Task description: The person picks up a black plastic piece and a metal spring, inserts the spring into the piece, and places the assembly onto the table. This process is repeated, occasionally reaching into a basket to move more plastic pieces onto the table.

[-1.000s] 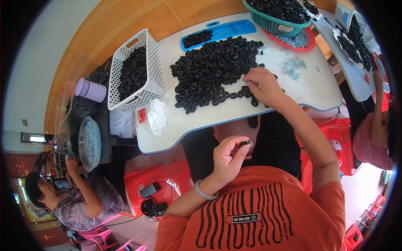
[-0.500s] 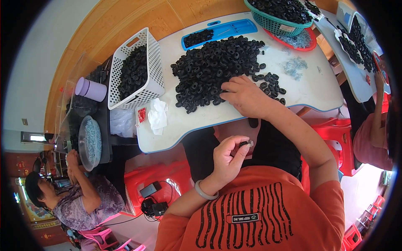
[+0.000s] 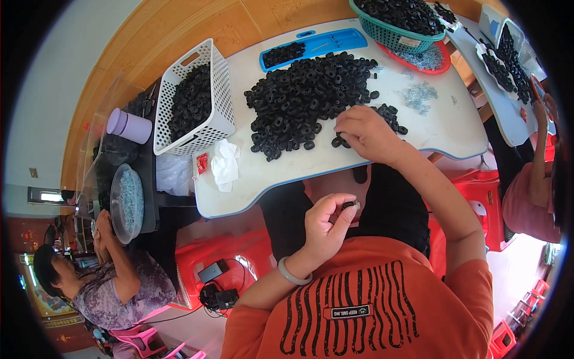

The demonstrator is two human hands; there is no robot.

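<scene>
My left hand [image 3: 327, 226] is raised above my lap, in front of the table edge. Its thumb and index finger pinch a small black plastic part [image 3: 347, 205], with a pale bit showing at the fingertips. Over the table, my right hand [image 3: 372, 135] has its fingers curled down on a few small black plastic parts [image 3: 341, 142]; the fingers partly hide them. Just beyond lies a big heap of the same black parts [image 3: 305, 96]. A smaller cluster of black parts [image 3: 391, 116] shows behind the right hand.
On the white table [image 3: 263, 179] are a white perforated basket [image 3: 222, 102] of black parts, a blue tray [image 3: 344, 40], a green basket [image 3: 397, 37], a red dish [image 3: 443, 63], loose screws [image 3: 420, 97] and a tissue [image 3: 225, 166]. A person [image 3: 119, 281] works at left, another [image 3: 529, 197] at right.
My right hand has shifted right and slightly away from the big heap, and a few black parts now lie under its fingers. My left hand stays in place with its part.
</scene>
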